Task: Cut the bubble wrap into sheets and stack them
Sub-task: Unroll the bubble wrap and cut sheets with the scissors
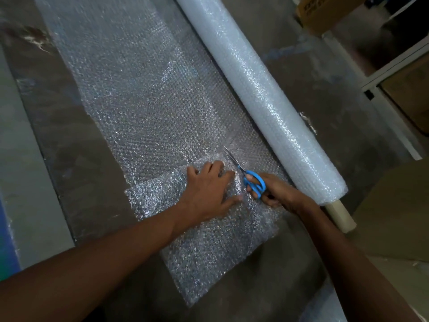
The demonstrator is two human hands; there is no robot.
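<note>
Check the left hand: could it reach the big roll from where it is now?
Probably yes. The left hand presses flat on the unrolled sheet, and the roll lies just beyond. But the right hand and its scissors sit between them, so it would have to pass over those.

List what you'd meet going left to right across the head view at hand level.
Left hand pressing the bubble wrap → blue scissors → right hand → roll.

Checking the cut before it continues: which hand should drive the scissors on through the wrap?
Right. The right hand already grips the blue scissors, blades in the bubble wrap sheet. The left hand lies flat, pressing the wrap beside the cut.
</note>
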